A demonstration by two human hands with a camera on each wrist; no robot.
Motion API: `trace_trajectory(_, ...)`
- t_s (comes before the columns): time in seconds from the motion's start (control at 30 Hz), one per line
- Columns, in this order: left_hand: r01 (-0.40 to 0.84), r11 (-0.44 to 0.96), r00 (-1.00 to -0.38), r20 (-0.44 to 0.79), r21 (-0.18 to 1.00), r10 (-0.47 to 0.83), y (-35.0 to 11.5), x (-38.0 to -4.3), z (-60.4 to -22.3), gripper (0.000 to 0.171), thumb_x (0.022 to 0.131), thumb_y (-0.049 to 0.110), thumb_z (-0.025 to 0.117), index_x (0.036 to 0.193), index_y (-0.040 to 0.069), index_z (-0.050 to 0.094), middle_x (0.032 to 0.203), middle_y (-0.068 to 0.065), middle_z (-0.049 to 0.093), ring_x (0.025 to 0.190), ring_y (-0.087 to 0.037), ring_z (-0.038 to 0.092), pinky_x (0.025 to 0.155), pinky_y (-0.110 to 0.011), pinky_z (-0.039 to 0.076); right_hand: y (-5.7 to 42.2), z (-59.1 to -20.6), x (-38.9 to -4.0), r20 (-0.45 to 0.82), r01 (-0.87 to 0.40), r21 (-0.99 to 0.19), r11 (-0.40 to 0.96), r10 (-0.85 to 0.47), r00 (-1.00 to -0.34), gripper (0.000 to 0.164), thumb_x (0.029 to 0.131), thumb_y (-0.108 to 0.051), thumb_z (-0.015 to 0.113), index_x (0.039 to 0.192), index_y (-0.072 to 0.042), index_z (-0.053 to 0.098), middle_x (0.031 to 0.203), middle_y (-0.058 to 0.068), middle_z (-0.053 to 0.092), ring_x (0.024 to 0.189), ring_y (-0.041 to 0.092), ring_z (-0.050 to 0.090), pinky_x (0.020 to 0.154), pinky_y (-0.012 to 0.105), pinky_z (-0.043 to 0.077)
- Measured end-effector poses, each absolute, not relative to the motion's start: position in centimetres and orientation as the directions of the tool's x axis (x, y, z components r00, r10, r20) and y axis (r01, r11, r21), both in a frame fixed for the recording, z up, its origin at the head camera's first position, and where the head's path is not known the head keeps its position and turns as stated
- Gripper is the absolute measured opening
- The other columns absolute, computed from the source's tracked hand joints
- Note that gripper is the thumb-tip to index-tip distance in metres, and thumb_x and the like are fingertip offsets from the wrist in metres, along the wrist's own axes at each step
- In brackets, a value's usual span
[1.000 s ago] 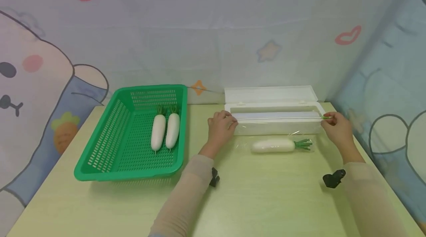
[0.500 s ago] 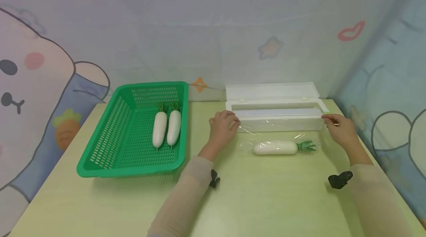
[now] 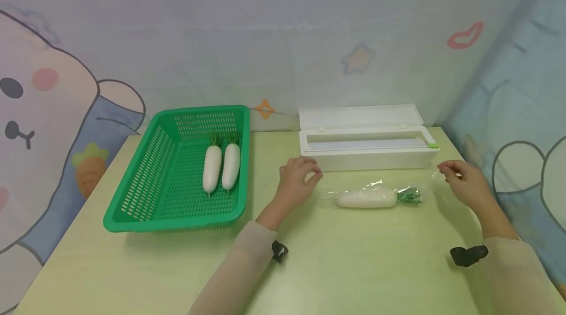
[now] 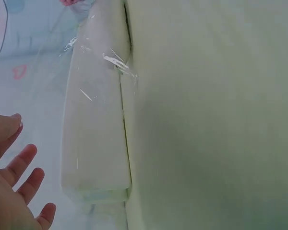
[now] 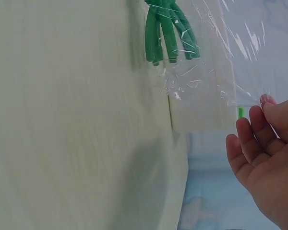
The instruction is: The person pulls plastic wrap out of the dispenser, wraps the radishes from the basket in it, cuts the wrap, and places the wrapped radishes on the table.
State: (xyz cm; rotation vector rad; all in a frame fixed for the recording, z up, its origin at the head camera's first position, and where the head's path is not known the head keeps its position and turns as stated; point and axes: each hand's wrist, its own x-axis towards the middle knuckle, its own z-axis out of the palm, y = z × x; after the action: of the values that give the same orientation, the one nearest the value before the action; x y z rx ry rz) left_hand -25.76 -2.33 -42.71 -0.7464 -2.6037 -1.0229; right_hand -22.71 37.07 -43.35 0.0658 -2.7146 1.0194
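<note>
A white radish [image 3: 367, 198] with green stalks lies on the table beneath clear plastic wrap [image 3: 376, 187]. My right hand [image 3: 464, 185] pinches the wrap's right corner between thumb and forefinger, its other fingers loosely bent in the right wrist view. At the opposite end, my left hand [image 3: 297, 180] has thumb and forefinger together at the wrap's left corner; in the left wrist view its other fingers spread apart. Behind the radish stands a white wrap dispenser box [image 3: 371, 160], lid up, with a roll [image 3: 367, 144] inside and a green slide cutter [image 3: 432, 145] at its right end.
To the left, a green plastic basket [image 3: 177, 225] holds two more white radishes [image 3: 212, 170]. A printed cloth [image 3: 283, 59] hangs behind the table [image 3: 336, 266], close to the raised lid.
The right hand has left the green cutter and pinches the wrap. Both hands have come down from the box's front edge, and the wrap has come away from the box over the radish.
</note>
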Motion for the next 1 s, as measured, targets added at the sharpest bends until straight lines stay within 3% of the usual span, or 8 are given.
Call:
trace_trajectory(0.17, 0.57, 0.587, -0.821, 0.38, 0.575, 0.425, -2.7, -24.2, -42.6, 0.011, 0.094, 0.018, 0.062, 0.093, 0.009, 0.068, 0.118, -0.008, 0.062, 0.116, -0.032, 0.049, 0.092, -0.054, 0.033, 37.5, -43.8, -21.2, 0.236, -0.137, -0.648, 0.749, 0.026, -0.972, 0.033, 0.102, -0.019, 0.046, 0.11, 0.009, 0.061, 0.089, -0.022, 0.056, 0.077, -0.022, 0.042, 0.063, 0.006, 0.041)
trace_trajectory(0.3, 0.597, 0.569, -0.801, 0.387, 0.565, 0.456, -3.0, -23.0, -42.6, 0.008, 0.092, 0.015, 0.063, 0.09, 0.008, 0.068, 0.117, -0.01, 0.062, 0.113, -0.032, 0.051, 0.092, -0.055, 0.034, 37.7, -44.2, -19.9, 0.24, -0.158, -0.664, 0.731, 0.008, -0.971, 0.029, 0.102, -0.015, 0.047, 0.108, 0.01, 0.061, 0.088, -0.036, 0.049, 0.079, -0.022, 0.043, 0.063, 0.006, 0.041)
trace_trajectory(0.6, 0.626, 0.558, -0.776, 0.364, 0.545, 0.514, -3.8, -21.2, -42.8, 0.006, 0.09, 0.013, 0.065, 0.085, 0.01, 0.068, 0.114, -0.01, 0.064, 0.111, -0.033, 0.053, 0.088, -0.055, 0.036, 38.0, -44.5, -17.4, 0.205, -0.161, -0.672, 0.723, -0.027, -0.978, 0.025, 0.101, -0.017, 0.049, 0.106, 0.005, 0.061, 0.093, -0.039, 0.049, 0.083, -0.023, 0.047, 0.065, 0.006, 0.042)
trace_trajectory(0.87, 0.601, 0.609, -0.78, 0.214, 0.517, 0.588, -4.2, -20.2, -43.3, 0.008, 0.092, 0.018, 0.065, 0.087, 0.014, 0.069, 0.121, -0.006, 0.061, 0.116, -0.03, 0.05, 0.092, -0.054, 0.035, 38.3, -46.3, -15.7, 0.265, -0.251, -0.67, 0.699, -0.09, -0.96, 0.015, 0.097, -0.007, 0.055, 0.1, 0.005, 0.062, 0.095, -0.032, 0.055, 0.087, -0.02, 0.049, 0.068, 0.005, 0.042)
trace_trajectory(1.0, 0.612, 0.636, -0.767, 0.157, 0.469, 0.623, -4.2, -20.1, -43.5, 0.009, 0.092, 0.02, 0.065, 0.087, 0.015, 0.07, 0.121, -0.004, 0.061, 0.115, -0.028, 0.05, 0.09, -0.051, 0.036, 38.4, -46.5, -14.8, 0.212, -0.22, -0.671, 0.708, -0.101, -0.972, 0.015, 0.098, -0.011, 0.055, 0.1, 0.001, 0.064, 0.095, -0.028, 0.058, 0.085, -0.015, 0.053, 0.067, 0.011, 0.045)
